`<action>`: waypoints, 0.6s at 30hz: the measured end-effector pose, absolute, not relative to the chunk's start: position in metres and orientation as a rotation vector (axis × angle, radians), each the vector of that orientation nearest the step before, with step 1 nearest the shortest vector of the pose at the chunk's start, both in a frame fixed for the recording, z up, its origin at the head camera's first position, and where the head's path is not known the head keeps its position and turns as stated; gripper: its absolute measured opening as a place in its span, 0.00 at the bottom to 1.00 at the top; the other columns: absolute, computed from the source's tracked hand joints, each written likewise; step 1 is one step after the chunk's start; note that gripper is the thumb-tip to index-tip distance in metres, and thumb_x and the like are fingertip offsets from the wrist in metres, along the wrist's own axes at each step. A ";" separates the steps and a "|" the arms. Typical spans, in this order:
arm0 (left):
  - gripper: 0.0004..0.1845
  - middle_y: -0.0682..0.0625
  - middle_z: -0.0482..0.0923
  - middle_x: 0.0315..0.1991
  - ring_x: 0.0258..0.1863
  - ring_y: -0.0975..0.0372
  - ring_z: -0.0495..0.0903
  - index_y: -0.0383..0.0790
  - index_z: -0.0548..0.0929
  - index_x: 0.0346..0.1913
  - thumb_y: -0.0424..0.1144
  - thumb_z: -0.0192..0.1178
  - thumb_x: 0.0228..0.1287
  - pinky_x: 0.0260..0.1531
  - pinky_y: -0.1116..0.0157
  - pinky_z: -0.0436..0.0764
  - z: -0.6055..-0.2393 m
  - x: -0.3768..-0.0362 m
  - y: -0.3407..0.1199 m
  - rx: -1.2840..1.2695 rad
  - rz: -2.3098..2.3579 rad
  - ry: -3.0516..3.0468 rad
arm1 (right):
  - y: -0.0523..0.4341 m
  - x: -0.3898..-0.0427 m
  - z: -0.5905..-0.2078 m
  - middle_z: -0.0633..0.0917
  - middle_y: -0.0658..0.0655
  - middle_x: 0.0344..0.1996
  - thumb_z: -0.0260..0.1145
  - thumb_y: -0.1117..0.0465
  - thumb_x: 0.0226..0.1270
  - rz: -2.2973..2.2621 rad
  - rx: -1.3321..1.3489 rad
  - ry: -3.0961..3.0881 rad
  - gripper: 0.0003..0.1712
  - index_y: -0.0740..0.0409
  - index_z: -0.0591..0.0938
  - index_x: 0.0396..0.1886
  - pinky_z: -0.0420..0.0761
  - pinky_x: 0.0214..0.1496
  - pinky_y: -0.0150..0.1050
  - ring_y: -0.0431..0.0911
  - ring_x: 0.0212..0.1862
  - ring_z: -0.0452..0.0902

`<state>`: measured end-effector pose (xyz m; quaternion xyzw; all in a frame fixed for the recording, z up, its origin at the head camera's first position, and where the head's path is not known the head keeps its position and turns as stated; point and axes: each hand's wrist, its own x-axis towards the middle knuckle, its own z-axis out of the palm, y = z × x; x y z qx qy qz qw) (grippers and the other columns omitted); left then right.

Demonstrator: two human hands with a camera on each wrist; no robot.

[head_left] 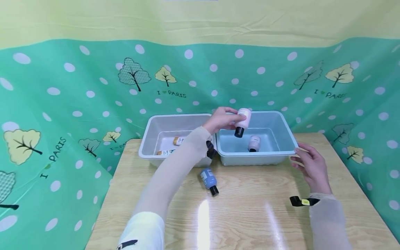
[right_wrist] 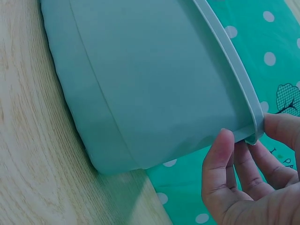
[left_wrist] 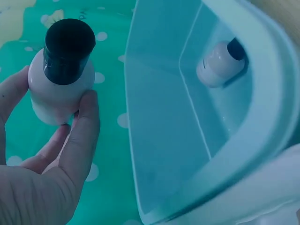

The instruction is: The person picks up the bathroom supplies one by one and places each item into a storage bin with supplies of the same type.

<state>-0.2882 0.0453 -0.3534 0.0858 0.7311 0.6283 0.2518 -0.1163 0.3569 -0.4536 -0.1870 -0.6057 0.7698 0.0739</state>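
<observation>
My left hand grips a pale pink bottle with a black cap above the light blue bin. The cap tilts downward in the head view. In the left wrist view, the thumb and fingers close around the bottle's body. A second pale pink bottle, also black-capped, lies inside the blue bin. My right hand pinches the rim at the bin's front right corner; the right wrist view shows fingers on both sides of the rim.
Left of the blue bin stands a grey bin holding tubes with orange-brown caps, partly behind my left arm. In front of the bins, a blue bottle with a black cap lies on the wooden table. A green dotted cloth hangs behind.
</observation>
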 end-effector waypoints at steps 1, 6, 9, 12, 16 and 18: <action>0.31 0.45 0.79 0.48 0.39 0.54 0.86 0.37 0.78 0.61 0.45 0.76 0.56 0.43 0.58 0.86 -0.354 -0.291 0.049 0.238 1.704 1.991 | 0.357 -0.116 -0.453 0.80 0.54 0.50 0.73 0.56 0.66 2.311 -0.556 -1.821 0.29 0.56 0.76 0.65 0.86 0.34 0.36 0.45 0.37 0.85; 0.31 0.45 0.80 0.46 0.37 0.55 0.86 0.35 0.79 0.60 0.43 0.77 0.56 0.42 0.57 0.86 -0.358 -0.304 0.069 0.252 1.676 2.030 | 0.357 -0.117 -0.453 0.80 0.55 0.50 0.73 0.56 0.65 2.314 -0.535 -1.814 0.30 0.56 0.76 0.65 0.86 0.34 0.35 0.46 0.38 0.85; 0.28 0.46 0.80 0.45 0.37 0.57 0.85 0.36 0.80 0.58 0.43 0.76 0.57 0.40 0.59 0.86 -0.362 -0.311 0.080 0.236 1.632 2.097 | 0.358 -0.118 -0.454 0.80 0.55 0.50 0.73 0.57 0.65 2.321 -0.526 -1.795 0.30 0.57 0.76 0.65 0.86 0.34 0.35 0.46 0.37 0.85; 0.27 0.45 0.79 0.45 0.37 0.57 0.85 0.36 0.81 0.56 0.43 0.76 0.57 0.36 0.62 0.86 -0.369 -0.317 0.088 0.212 1.612 2.133 | 0.358 -0.119 -0.455 0.81 0.54 0.50 0.73 0.57 0.65 2.314 -0.534 -1.795 0.29 0.56 0.77 0.64 0.86 0.33 0.35 0.46 0.37 0.84; 0.25 0.45 0.80 0.45 0.38 0.56 0.85 0.34 0.81 0.55 0.41 0.76 0.58 0.35 0.63 0.86 -0.384 -0.322 0.094 0.193 1.619 2.082 | 0.357 -0.119 -0.456 0.81 0.54 0.49 0.73 0.57 0.65 2.307 -0.549 -1.803 0.28 0.55 0.77 0.64 0.86 0.33 0.35 0.45 0.36 0.84; 0.24 0.45 0.81 0.44 0.38 0.56 0.85 0.33 0.83 0.53 0.41 0.76 0.58 0.36 0.62 0.86 -0.392 -0.324 0.095 0.191 1.603 2.052 | 0.357 -0.119 -0.457 0.80 0.54 0.49 0.73 0.57 0.65 2.300 -0.549 -1.806 0.28 0.55 0.77 0.64 0.86 0.34 0.35 0.44 0.36 0.84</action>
